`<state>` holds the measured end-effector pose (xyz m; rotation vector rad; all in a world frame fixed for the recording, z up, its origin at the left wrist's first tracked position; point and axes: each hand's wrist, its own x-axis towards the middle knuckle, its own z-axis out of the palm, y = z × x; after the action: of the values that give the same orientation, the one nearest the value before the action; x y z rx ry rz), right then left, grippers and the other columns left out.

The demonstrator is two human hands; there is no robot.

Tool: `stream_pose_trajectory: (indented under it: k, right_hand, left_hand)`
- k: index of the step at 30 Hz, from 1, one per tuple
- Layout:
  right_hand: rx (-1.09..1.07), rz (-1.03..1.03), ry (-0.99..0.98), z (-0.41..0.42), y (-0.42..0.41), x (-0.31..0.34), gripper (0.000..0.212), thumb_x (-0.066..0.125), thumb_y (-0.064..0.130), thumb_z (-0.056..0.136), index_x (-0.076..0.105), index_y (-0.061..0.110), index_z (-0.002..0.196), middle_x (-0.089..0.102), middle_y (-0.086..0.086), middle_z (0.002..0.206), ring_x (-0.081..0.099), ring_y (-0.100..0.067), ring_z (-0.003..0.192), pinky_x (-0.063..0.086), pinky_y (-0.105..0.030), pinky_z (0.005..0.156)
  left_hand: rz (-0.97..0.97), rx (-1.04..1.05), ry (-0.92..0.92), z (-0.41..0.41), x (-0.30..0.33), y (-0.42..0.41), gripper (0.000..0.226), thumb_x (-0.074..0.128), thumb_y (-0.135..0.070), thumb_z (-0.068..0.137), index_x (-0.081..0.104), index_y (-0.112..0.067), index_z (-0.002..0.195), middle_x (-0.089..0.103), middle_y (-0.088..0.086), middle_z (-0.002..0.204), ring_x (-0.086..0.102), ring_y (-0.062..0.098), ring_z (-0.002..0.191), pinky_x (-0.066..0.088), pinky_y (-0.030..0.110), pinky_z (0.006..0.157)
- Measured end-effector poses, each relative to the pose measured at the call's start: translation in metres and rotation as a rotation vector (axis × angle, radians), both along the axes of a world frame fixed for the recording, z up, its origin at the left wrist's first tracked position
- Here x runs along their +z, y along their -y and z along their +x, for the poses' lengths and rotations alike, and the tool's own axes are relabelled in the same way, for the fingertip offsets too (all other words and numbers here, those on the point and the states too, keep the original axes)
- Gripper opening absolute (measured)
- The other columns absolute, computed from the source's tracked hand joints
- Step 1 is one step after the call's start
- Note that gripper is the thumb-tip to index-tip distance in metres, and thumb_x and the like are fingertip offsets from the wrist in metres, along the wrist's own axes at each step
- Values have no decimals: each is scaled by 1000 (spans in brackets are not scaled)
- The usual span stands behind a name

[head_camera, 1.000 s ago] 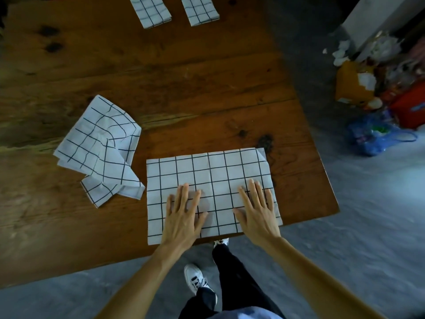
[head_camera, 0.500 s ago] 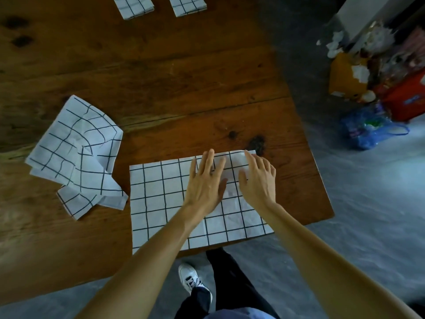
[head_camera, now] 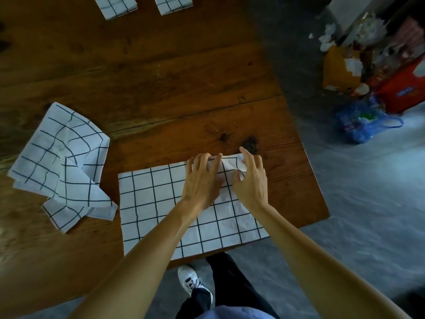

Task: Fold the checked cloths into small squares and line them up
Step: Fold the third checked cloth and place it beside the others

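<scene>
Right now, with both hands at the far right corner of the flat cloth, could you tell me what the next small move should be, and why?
Probably draw that corner leftwards: the left hand and right hand pinch it raised, while the flat cloth lies unfolded.

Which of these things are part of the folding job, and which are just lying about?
Job: flat cloth gripped by left hand and right hand; crumpled cloth; two folded squares.
Lying about: blue bag, red box.

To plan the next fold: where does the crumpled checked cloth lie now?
In the head view the crumpled checked cloth lies on the wooden table at the left, beside the flat checked cloth that both hands work on.
</scene>
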<state>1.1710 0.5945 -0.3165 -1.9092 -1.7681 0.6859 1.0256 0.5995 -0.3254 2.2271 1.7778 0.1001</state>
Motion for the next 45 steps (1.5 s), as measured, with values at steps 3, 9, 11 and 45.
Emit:
stream_pose_trajectory:
  k: [3,9,11,45]
  right_hand:
    - [-57,31,-102,-1,-3,3,62,60,1,89,39,19,144,44,-5,132,53,0,84,49,-13,66]
    - [-214,80,-168,1,-10,1,60,55,-14,85,48,14,138,45,-8,133,39,28,95,37,3,75]
    - [-240,65,-141,3,-9,-3,61,56,-14,84,49,15,137,43,-7,136,43,16,96,44,-8,84]
    - [508,-14,476,-59,104,-28,57,15,41,100,16,21,154,7,-9,162,-1,-29,150,-4,-49,120]
  left_hand:
    - [22,4,12,1,0,2,66,65,-33,85,34,-17,141,42,14,131,39,33,122,29,48,107]
    - [74,-3,31,1,-5,6,51,59,-27,87,43,-14,134,46,16,128,43,33,119,33,47,102]
    - [50,-3,39,2,-3,5,51,60,-27,88,43,-14,134,44,15,131,41,34,122,30,48,104]
    - [2,128,-65,-81,-28,140,63,24,-51,96,13,-22,152,6,17,159,3,32,147,5,52,117]
